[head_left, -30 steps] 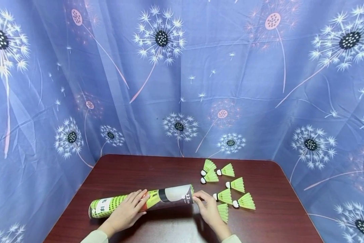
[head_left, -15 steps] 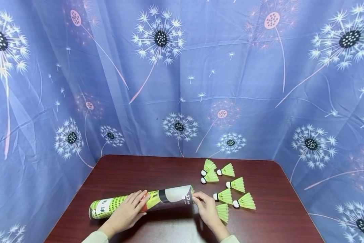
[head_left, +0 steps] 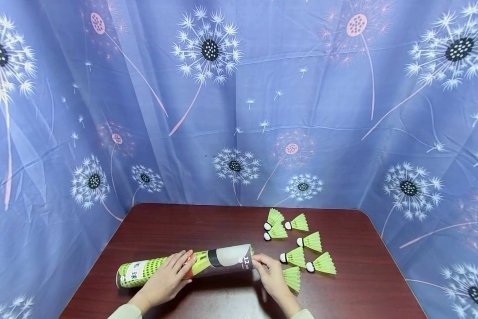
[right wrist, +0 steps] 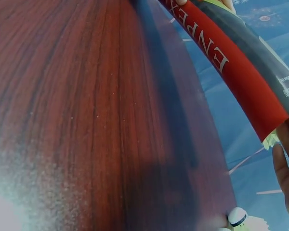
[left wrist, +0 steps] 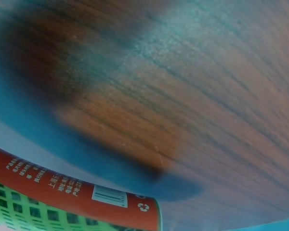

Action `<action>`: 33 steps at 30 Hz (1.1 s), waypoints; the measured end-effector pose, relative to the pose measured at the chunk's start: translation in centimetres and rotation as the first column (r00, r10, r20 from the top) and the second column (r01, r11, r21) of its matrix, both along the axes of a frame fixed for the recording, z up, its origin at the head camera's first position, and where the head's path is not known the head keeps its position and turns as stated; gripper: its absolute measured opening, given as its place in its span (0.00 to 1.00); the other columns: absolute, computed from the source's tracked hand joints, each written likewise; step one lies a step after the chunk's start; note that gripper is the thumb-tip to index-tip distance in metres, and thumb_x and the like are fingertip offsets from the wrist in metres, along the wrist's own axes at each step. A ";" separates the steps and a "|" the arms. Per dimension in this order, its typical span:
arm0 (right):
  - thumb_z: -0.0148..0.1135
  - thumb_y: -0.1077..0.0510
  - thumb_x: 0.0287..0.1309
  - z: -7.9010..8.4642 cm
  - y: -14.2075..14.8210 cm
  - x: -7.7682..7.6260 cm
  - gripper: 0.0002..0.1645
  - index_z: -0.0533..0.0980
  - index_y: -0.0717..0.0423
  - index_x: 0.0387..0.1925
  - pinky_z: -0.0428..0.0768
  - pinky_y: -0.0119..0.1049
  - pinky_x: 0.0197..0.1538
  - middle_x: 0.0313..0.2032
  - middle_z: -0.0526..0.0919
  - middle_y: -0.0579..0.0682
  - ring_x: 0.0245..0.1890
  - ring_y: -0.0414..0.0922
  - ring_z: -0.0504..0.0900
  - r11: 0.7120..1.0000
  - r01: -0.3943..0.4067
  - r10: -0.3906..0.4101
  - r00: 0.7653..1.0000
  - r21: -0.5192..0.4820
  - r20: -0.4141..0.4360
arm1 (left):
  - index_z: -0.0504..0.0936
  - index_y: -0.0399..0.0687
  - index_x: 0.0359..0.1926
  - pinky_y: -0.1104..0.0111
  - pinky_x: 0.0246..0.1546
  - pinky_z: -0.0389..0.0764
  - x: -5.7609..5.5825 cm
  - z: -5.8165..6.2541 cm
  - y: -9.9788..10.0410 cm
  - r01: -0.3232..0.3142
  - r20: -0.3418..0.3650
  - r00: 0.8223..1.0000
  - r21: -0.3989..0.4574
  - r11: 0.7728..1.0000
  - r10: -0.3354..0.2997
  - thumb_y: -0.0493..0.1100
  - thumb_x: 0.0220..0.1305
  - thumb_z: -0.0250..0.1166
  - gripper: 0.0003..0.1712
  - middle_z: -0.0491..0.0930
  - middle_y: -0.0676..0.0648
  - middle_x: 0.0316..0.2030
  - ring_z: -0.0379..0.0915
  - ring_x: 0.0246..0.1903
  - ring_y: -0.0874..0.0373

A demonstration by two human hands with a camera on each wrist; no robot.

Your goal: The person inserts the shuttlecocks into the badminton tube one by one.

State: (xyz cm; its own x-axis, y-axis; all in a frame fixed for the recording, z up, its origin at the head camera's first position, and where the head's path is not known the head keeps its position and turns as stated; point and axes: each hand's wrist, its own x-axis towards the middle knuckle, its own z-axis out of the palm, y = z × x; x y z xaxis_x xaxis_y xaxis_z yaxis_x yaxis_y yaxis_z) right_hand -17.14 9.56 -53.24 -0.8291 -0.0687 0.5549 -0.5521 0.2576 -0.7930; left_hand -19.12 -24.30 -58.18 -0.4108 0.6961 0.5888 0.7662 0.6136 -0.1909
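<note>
A long printed shuttlecock tube [head_left: 233, 261] slants across the table in the head view, raised slightly at its right end. My left hand [head_left: 168, 277] grips it round the middle, fingers over the top. At the right mouth, my right hand [head_left: 272, 274] has its thumb and fingertips at the rim, where it pinches the yellow-green feathered edge of a shuttlecock [right wrist: 269, 139]; most of that shuttlecock is hidden inside. The right wrist view shows the tube's red side [right wrist: 231, 82]. In the left wrist view, the tube's other end [left wrist: 77, 192] appears at the lower left.
Several yellow-green shuttlecocks with white heads lie on the right of the dark red table [head_left: 207, 221]; one shuttlecock [head_left: 292, 279] sits right beside the right hand, another [head_left: 322, 263] farther right. A blue dandelion-print curtain [head_left: 239, 110] surrounds the table.
Very little differs. The tube's right end has dipped slightly, and both hands keep their places on it.
</note>
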 end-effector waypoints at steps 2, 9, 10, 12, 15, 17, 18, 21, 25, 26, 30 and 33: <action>0.62 0.77 0.51 -0.1 0.2 0.0 0.09 0.82 0.65 0.30 0.79 0.29 0.36 0.29 0.86 0.55 0.29 0.44 0.83 1.000 -0.010 0.010 1.000 -0.002 -0.010 | 0.69 0.39 0.66 0.59 0.65 0.57 0.0 -0.1 -0.1 -0.003 -0.003 1.000 0.003 1.000 0.003 0.56 0.72 0.49 0.31 0.67 0.37 0.65 0.71 0.56 0.39; 0.60 0.77 0.53 -0.2 1.0 -0.2 0.08 0.82 0.68 0.33 0.79 0.29 0.36 0.30 0.85 0.58 0.30 0.51 0.83 1.000 -0.011 0.010 0.998 -0.026 -0.056 | 0.69 0.39 0.66 0.54 0.56 0.67 -0.1 -0.1 -0.2 -0.017 -0.010 1.000 0.001 1.000 0.017 0.55 0.70 0.51 0.32 0.66 0.37 0.65 0.70 0.57 0.41; 0.60 0.76 0.53 -0.2 1.2 -0.2 0.08 0.82 0.68 0.33 0.78 0.28 0.37 0.30 0.85 0.59 0.31 0.51 0.83 1.000 -0.005 0.004 0.999 -0.027 -0.051 | 0.69 0.39 0.66 0.53 0.55 0.67 -0.1 -0.1 -0.3 -0.015 -0.010 1.000 0.003 1.000 0.015 0.55 0.70 0.52 0.32 0.66 0.37 0.65 0.70 0.57 0.41; 0.60 0.76 0.54 -0.2 1.6 -0.3 0.08 0.82 0.68 0.34 0.78 0.26 0.38 0.31 0.85 0.59 0.32 0.51 0.83 0.999 0.016 -0.017 0.999 -0.030 -0.041 | 0.69 0.39 0.66 0.53 0.55 0.67 -0.1 0.0 -0.3 -0.011 -0.007 1.000 0.006 1.000 0.011 0.55 0.69 0.52 0.32 0.67 0.37 0.65 0.70 0.56 0.40; 0.60 0.76 0.54 -0.2 2.4 -0.3 0.08 0.82 0.67 0.34 0.77 0.24 0.39 0.30 0.85 0.58 0.32 0.51 0.84 0.998 0.057 -0.058 0.998 -0.030 -0.029 | 0.69 0.38 0.66 0.55 0.59 0.64 -0.1 -0.1 -0.3 -0.010 -0.007 1.000 0.006 1.000 0.010 0.55 0.70 0.51 0.32 0.67 0.37 0.65 0.71 0.55 0.39; 0.60 0.76 0.54 0.0 3.0 -0.2 0.08 0.82 0.68 0.34 0.77 0.24 0.39 0.29 0.85 0.59 0.31 0.52 0.84 0.996 0.080 -0.080 0.997 -0.040 -0.016 | 0.69 0.38 0.66 0.58 0.65 0.59 -0.1 -0.1 -0.3 -0.007 -0.006 1.000 0.008 1.000 0.007 0.56 0.71 0.49 0.32 0.67 0.36 0.65 0.72 0.54 0.39; 0.60 0.76 0.54 0.1 3.3 -0.2 0.08 0.82 0.69 0.34 0.78 0.24 0.38 0.29 0.85 0.59 0.31 0.52 0.84 0.995 0.088 -0.088 0.996 -0.050 -0.006 | 0.69 0.38 0.65 0.60 0.67 0.56 -0.1 -0.1 -0.3 -0.005 -0.005 1.000 0.010 1.000 0.005 0.56 0.72 0.49 0.32 0.67 0.36 0.64 0.72 0.54 0.39; 0.60 0.77 0.53 0.6 4.4 -0.1 0.09 0.82 0.68 0.35 0.78 0.24 0.36 0.30 0.85 0.59 0.31 0.47 0.84 0.989 0.137 -0.137 0.990 -0.048 0.017 | 0.69 0.38 0.65 0.60 0.67 0.56 -0.1 0.0 -0.2 -0.003 -0.003 1.000 0.017 1.000 0.003 0.56 0.72 0.49 0.32 0.67 0.36 0.65 0.72 0.54 0.39; 0.61 0.76 0.53 1.1 5.9 0.0 0.08 0.83 0.68 0.35 0.79 0.26 0.34 0.32 0.86 0.60 0.31 0.41 0.84 0.978 0.206 -0.204 0.977 -0.043 0.056 | 0.69 0.38 0.66 0.52 0.55 0.70 -0.2 0.1 -0.1 -0.008 0.002 1.000 0.022 1.000 0.008 0.56 0.72 0.48 0.32 0.67 0.37 0.65 0.72 0.55 0.39; 0.61 0.75 0.54 1.1 6.3 0.1 0.08 0.82 0.68 0.35 0.79 0.26 0.34 0.32 0.85 0.61 0.31 0.40 0.84 0.975 0.216 -0.213 0.975 -0.045 0.064 | 0.69 0.38 0.66 0.51 0.54 0.71 -0.2 0.2 -0.1 -0.009 0.004 1.000 0.022 1.000 0.009 0.56 0.72 0.48 0.32 0.67 0.37 0.65 0.72 0.55 0.39; 0.61 0.76 0.54 0.5 7.7 0.0 0.09 0.82 0.68 0.37 0.78 0.22 0.38 0.33 0.85 0.62 0.35 0.40 0.84 0.968 0.247 -0.245 0.968 -0.050 0.052 | 0.69 0.37 0.65 0.52 0.56 0.70 -0.2 0.1 -0.1 -0.003 -0.003 1.000 0.020 1.000 0.003 0.56 0.72 0.48 0.32 0.67 0.36 0.64 0.73 0.53 0.37; 0.62 0.75 0.54 -0.9 9.0 -0.4 0.11 0.83 0.66 0.37 0.74 0.19 0.43 0.34 0.86 0.59 0.37 0.36 0.83 0.957 0.287 -0.286 0.958 -0.034 0.030 | 0.69 0.37 0.65 0.58 0.67 0.58 -0.1 0.0 -0.1 0.005 -0.006 1.000 0.016 1.000 -0.005 0.55 0.71 0.49 0.32 0.68 0.36 0.64 0.73 0.53 0.37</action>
